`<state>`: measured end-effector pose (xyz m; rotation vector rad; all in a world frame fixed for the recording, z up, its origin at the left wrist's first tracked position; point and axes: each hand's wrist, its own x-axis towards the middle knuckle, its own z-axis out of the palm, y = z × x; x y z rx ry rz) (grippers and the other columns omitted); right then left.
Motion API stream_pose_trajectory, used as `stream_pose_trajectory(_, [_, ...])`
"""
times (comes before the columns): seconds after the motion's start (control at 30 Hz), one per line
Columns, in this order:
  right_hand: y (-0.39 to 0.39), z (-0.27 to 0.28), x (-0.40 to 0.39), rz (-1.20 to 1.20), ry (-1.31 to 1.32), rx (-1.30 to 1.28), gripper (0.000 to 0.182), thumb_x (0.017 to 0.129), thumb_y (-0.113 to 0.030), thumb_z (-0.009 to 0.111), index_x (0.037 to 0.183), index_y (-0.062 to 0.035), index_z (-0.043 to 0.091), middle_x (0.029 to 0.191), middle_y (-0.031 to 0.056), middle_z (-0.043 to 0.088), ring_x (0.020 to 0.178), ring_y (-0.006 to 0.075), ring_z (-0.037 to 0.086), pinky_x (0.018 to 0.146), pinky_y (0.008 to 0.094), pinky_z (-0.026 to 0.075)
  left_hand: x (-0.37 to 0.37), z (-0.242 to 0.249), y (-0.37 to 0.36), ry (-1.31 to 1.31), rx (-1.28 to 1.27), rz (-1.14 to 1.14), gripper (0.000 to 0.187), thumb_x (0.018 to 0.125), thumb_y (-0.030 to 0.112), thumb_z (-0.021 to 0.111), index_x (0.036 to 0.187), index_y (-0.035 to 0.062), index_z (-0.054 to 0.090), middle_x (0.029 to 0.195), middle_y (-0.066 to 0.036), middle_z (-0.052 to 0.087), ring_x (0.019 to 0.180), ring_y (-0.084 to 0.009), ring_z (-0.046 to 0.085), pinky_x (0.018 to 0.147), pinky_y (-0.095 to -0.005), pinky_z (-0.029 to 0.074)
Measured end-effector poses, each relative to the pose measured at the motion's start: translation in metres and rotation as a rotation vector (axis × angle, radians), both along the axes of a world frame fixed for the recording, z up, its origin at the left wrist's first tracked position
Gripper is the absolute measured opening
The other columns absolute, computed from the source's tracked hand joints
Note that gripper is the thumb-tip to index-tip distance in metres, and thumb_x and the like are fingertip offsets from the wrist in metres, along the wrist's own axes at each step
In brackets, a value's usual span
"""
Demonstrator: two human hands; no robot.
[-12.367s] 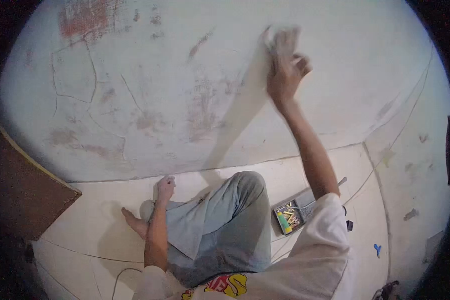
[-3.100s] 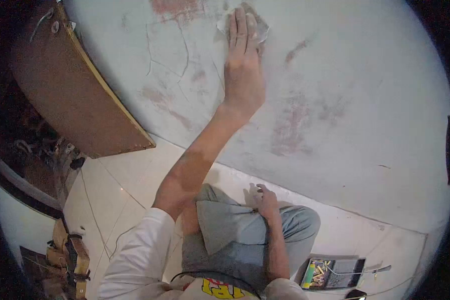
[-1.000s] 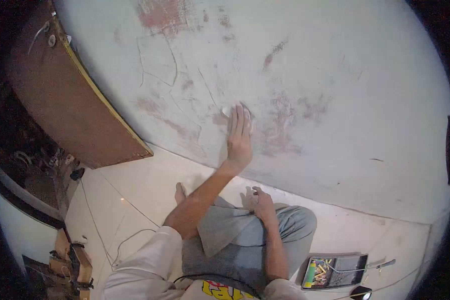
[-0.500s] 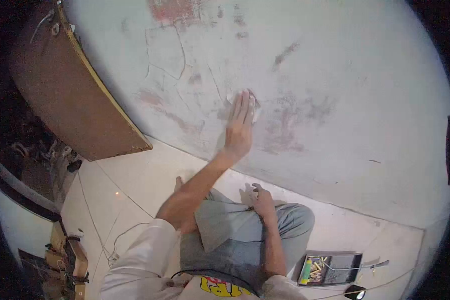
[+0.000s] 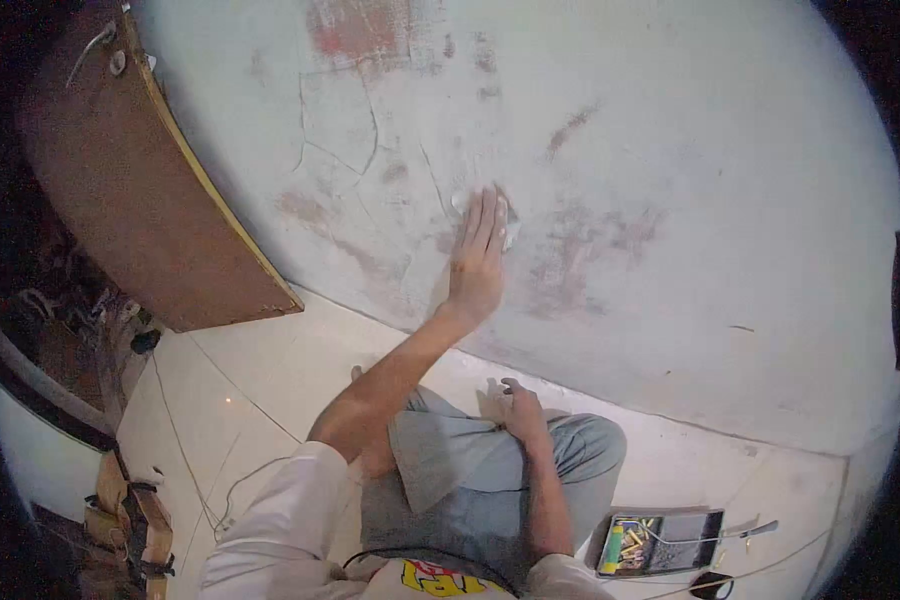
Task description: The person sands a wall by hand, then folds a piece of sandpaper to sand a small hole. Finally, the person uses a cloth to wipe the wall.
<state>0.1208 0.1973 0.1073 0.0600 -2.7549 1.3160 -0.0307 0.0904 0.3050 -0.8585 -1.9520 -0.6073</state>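
Observation:
My left hand point(image 5: 478, 262) is stretched out against the wall point(image 5: 730, 260), its fingers straight and close together. Under those fingers it presses a small sheet of sandpaper point(image 5: 512, 234) flat to the surface; only its pale and brownish edges show. Reddish and dark scuffed patches point(image 5: 570, 265) and thin cracks surround the hand. My right hand point(image 5: 522, 408) hangs over my bent right leg, close to the foot of the wall. Its fingers are loosely bent and apart, with nothing seen in them.
A brown wooden panel point(image 5: 160, 200) stands at the left against the wall. On the tiled floor point(image 5: 240, 370) lie a thin cable and, at lower right, a black tray point(image 5: 660, 542) with small yellowish pieces and a wire-handled tool. A round black object point(image 5: 710, 585) sits beside it.
The view has tilted slightly, so the wall marks sit lower. My left hand has slid a little up the wall with the sandpaper. My right hand stays over the leg.

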Motion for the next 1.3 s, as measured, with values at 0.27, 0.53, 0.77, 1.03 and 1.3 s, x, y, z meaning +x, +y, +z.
stream_pose_trajectory(0.27, [-0.001,0.01,0.002,-0.018,-0.012,0.003,0.051,0.083,-0.037,0.062,0.116,0.0016,0.054,0.096,0.0249,0.064,0.09,0.0408,0.061,0.079,0.0455,0.049,0.003,0.095,0.012,0.091,0.107,-0.032,0.061,0.08,-0.008,0.043,0.139,-0.0073,0.028,0.148,-0.024,0.022,0.137,-0.0424,0.02,0.111,-0.0466,0.024])
stream_pose_trajectory(0.53, [0.001,0.008,0.003,0.053,-0.015,0.058,0.042,0.085,-0.027,0.056,0.117,-0.0003,0.054,0.097,0.0235,0.064,0.09,0.0415,0.06,0.079,0.0465,0.049,0.001,0.017,0.005,0.035,0.04,-0.008,0.073,0.077,-0.01,0.045,0.145,0.0003,0.02,0.152,-0.017,0.013,0.14,-0.0355,0.012,0.112,-0.0401,0.026])
stream_pose_trajectory(0.77, [0.0,0.012,0.001,0.008,-0.137,0.03,0.042,0.083,-0.018,0.061,0.121,-0.0029,0.052,0.104,0.0217,0.064,0.099,0.0387,0.06,0.086,0.0434,0.046,-0.002,0.101,0.012,0.16,0.125,-0.015,0.065,0.08,-0.009,0.042,0.142,-0.006,0.023,0.149,-0.023,0.021,0.137,-0.0422,0.02,0.113,-0.0456,0.02])
stream_pose_trajectory(1.03, [0.001,0.009,0.0,-0.026,-0.085,-0.016,0.049,0.083,-0.038,0.06,0.115,-0.0009,0.056,0.095,0.0239,0.064,0.092,0.0392,0.061,0.08,0.0455,0.049,0.003,0.002,0.001,0.024,0.011,0.061,0.066,0.082,-0.006,0.046,0.143,-0.0033,0.021,0.151,-0.021,0.017,0.14,-0.0368,0.014,0.112,-0.0431,0.026])
stream_pose_trajectory(1.3, [-0.002,0.026,0.003,-0.013,-0.164,0.022,0.042,0.085,-0.023,0.06,0.121,-0.0031,0.052,0.107,0.0214,0.063,0.101,0.0387,0.059,0.086,0.0432,0.046,0.005,0.061,-0.002,0.025,0.098,-0.074,0.062,0.082,-0.007,0.042,0.142,-0.0054,0.024,0.148,-0.023,0.022,0.137,-0.0417,0.019,0.111,-0.0457,0.024])
